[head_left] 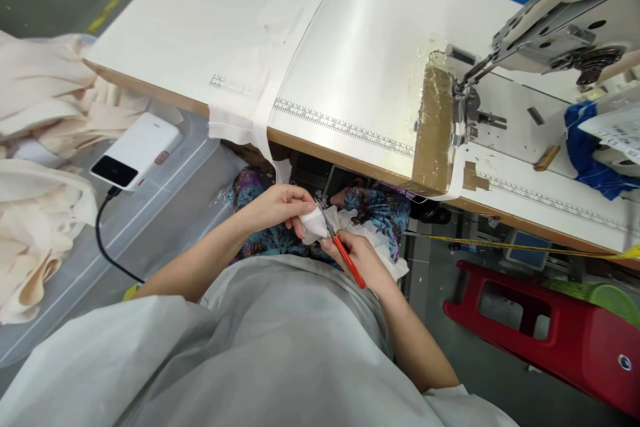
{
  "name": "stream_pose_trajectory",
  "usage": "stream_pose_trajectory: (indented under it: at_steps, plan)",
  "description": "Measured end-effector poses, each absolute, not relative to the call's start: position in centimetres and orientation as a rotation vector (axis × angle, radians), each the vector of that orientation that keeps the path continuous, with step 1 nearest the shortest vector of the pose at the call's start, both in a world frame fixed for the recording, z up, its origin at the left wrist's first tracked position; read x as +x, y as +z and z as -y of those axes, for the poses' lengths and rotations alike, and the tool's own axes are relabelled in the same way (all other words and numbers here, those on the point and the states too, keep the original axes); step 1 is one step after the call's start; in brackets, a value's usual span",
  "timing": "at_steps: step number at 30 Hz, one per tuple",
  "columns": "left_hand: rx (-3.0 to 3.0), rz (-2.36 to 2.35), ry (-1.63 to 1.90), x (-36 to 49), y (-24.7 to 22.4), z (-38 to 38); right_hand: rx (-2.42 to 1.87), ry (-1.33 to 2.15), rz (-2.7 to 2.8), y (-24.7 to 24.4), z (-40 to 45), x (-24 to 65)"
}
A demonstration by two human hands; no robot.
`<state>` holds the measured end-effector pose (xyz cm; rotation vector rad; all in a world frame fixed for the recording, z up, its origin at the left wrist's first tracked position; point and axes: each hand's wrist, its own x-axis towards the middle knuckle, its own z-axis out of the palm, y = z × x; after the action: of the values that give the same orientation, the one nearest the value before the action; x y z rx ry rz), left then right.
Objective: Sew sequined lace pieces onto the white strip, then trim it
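Over my lap, my left hand [287,205] pinches a piece of white fabric [314,223] between closed fingers. In my right hand [361,255] is a pair of scissors [346,256] with red handles, its metal blades pointing up and left against the fabric's edge. Whether the blades are parted I cannot make out. More ruffled white fabric [376,237] trails beneath my right hand and across my patterned trousers.
A sewing machine [565,20] stands at the right on the white table [350,60]. At the left, a white power bank [137,150] with a black cable rests by a plastic bin [175,227] and cream fabric pieces [45,100]. A red stool [565,327] is at lower right.
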<state>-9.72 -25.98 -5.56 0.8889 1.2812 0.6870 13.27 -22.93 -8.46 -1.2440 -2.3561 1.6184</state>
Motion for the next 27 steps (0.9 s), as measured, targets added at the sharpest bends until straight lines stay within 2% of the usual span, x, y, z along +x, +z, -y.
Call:
stream_pose_trajectory:
  at_steps: [14, 27]
  plan:
    - [0.913, -1.246, 0.68, -9.8, -6.1, 25.9, -1.322, 1.505, 2.364, -8.3, 23.1, 13.4]
    - [0.989, -1.239, 0.675, -8.2, -6.1, 25.9, -1.155, 1.707, 1.992, -8.1, 21.3, 11.9]
